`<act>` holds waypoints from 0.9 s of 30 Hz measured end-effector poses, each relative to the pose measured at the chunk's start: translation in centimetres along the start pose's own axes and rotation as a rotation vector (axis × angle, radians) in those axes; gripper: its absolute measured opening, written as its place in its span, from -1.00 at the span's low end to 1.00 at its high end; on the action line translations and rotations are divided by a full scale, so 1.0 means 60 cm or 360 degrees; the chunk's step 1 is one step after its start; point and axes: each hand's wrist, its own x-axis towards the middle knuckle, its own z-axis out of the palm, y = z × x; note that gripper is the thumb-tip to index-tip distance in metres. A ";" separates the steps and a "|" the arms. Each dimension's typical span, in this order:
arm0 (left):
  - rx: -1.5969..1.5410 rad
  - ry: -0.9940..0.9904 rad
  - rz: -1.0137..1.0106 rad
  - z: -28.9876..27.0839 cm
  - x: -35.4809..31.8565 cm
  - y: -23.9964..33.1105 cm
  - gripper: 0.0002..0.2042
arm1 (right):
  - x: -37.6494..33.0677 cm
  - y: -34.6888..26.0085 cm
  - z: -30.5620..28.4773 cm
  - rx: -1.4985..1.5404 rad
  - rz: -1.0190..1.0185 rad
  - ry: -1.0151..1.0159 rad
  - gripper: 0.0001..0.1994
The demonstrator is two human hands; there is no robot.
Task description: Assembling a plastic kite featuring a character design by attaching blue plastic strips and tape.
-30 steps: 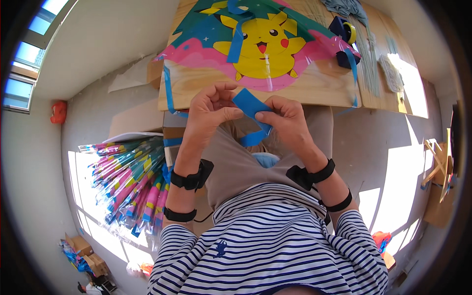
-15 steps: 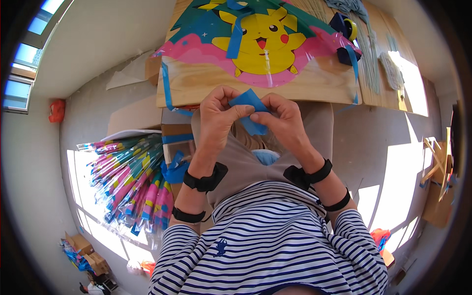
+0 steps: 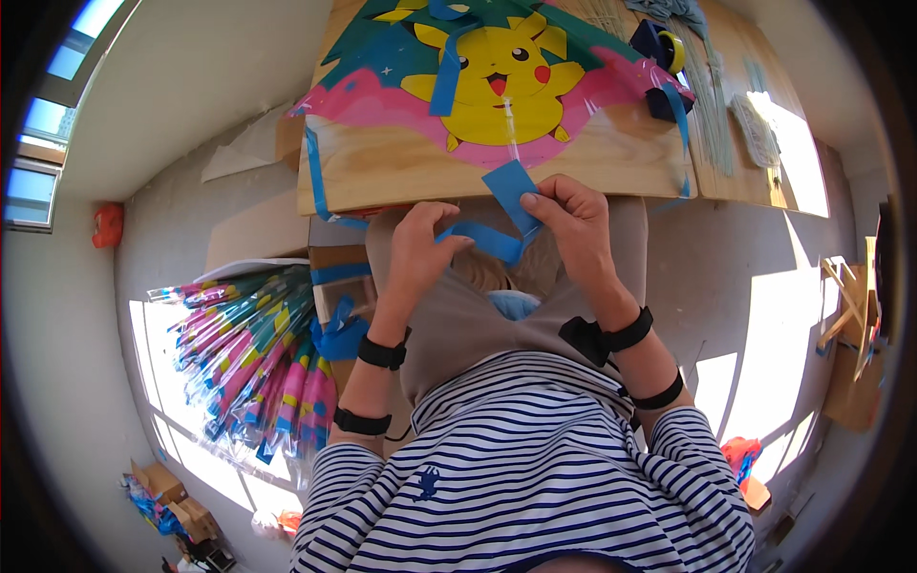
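Since half a second ago, our left hand [image 3: 417, 253] has drawn away from our right hand [image 3: 578, 224], leftward and toward our body. Reference landmark: the printed plastic sheet [image 3: 497, 86] with the yellow cartoon character, laid on the wooden counter [image 3: 401, 177].

Right hand: just below the sheet's near edge; thumb and index finger pinch the blue ribbon [image 3: 511, 186]. Left hand: below the sheet and left of the ribbon's pinched end, fingers curled, thumb spaced from the index finger; the ribbon's trailing loop reaches that gap, but we cannot tell whether it is touched.

To the sheet's right we see a dark blue tape dispenser [image 3: 650, 40] and thin rods [image 3: 712, 115]. Below the sheet's left side lie film-wrapped bundles [image 3: 253, 353].
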 end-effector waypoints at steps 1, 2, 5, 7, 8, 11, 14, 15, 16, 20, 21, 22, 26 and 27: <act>-0.0092 0.0083 0.0123 0.009 -0.001 0.003 -0.74 | -0.003 0.012 0.001 -0.0057 0.0016 -0.0034 -0.89; -0.0536 0.0031 -0.0033 0.014 0.005 0.007 -0.76 | -0.003 0.021 0.005 -0.0087 0.0060 -0.0036 -0.89; -0.1346 -0.0066 -0.0389 0.014 0.029 0.034 -0.80 | -0.002 0.047 0.024 -0.0104 0.0193 -0.0052 -0.89; -0.1218 -0.0053 -0.0429 0.019 0.039 0.022 -0.82 | -0.001 0.060 0.034 -0.0038 0.0267 -0.0060 -0.88; -0.1194 -0.0045 -0.0410 0.024 0.048 0.011 -0.81 | 0.001 0.071 0.030 -0.0087 0.0318 -0.0102 -0.87; -0.1039 -0.0012 -0.0343 0.041 0.083 -0.021 -0.80 | 0.004 0.109 0.021 -0.0173 0.0473 -0.0175 -0.86; -0.0476 0.0171 -0.0057 0.067 0.104 -0.026 -0.77 | 0.012 0.146 0.015 -0.0042 0.0666 -0.0084 -0.86; -0.0104 0.0319 0.0173 0.075 0.103 -0.022 -0.75 | 0.020 0.158 0.015 0.0095 0.0753 -0.0017 -0.86; 0.0271 0.0462 0.0402 0.082 0.101 -0.019 -0.73 | 0.028 0.169 0.014 0.0232 0.0837 0.0050 -0.86; 0.0362 0.0134 0.0502 0.108 0.077 -0.027 -0.64 | 0.043 0.198 0.007 0.0342 0.0856 0.0070 -0.86; 0.0459 0.0103 0.0568 0.115 0.076 -0.030 -0.63 | 0.046 0.202 0.007 0.0322 0.0841 0.0078 -0.86; 0.0554 0.0072 0.0633 0.121 0.075 -0.034 -0.61 | 0.048 0.204 0.007 0.0302 0.0827 0.0086 -0.86; 0.0671 0.0025 0.0668 0.144 0.080 -0.045 -0.57 | 0.051 0.208 0.009 0.0224 0.0776 0.0131 -0.86; 0.0665 0.0030 0.0679 0.149 0.082 -0.047 -0.57 | 0.054 0.210 0.007 0.0166 0.0766 0.0125 -0.86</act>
